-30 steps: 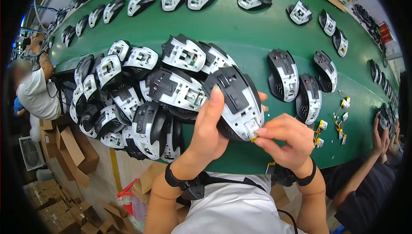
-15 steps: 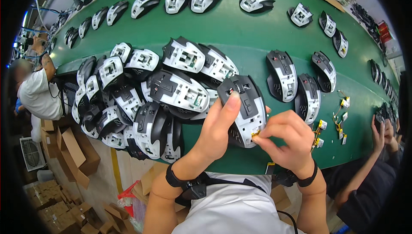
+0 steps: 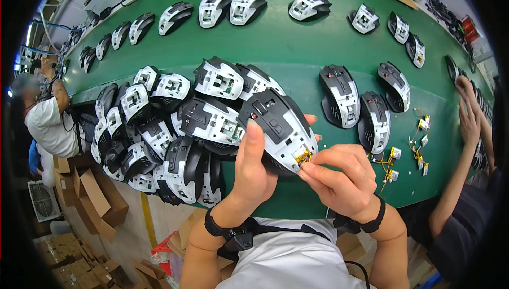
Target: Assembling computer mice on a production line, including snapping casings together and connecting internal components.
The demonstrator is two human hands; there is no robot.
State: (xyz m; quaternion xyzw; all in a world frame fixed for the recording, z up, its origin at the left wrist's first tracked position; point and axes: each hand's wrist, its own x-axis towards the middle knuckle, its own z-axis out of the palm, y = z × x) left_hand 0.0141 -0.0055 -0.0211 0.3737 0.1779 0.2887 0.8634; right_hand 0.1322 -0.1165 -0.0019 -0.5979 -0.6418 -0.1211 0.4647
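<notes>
My left hand (image 3: 249,170) is closed round a partly assembled black and white computer mouse (image 3: 275,122), tilted, with its thumb along the near left side. A small battery (image 3: 300,155) with yellow tape shows in the opening at the mouse's near end. The thumb and forefinger of my right hand (image 3: 344,178) pinch at the battery's thin wires, right beside that opening. The fingertips partly hide the wires. To the left, a pile of similar mice (image 3: 156,130) nearly touches the held one.
More mice (image 3: 339,95) stand right of my hands, near loose small batteries with wires (image 3: 395,153). A row of mice (image 3: 247,8) runs along the far side of the green table (image 3: 275,42). One co-worker's hands (image 3: 469,114) are at the right; another person (image 3: 50,114) is at far left.
The held mouse has shifted left and tilted. More of the yellow-taped battery now shows in its opening. At the right, the co-worker's hands have reached farther over the table.
</notes>
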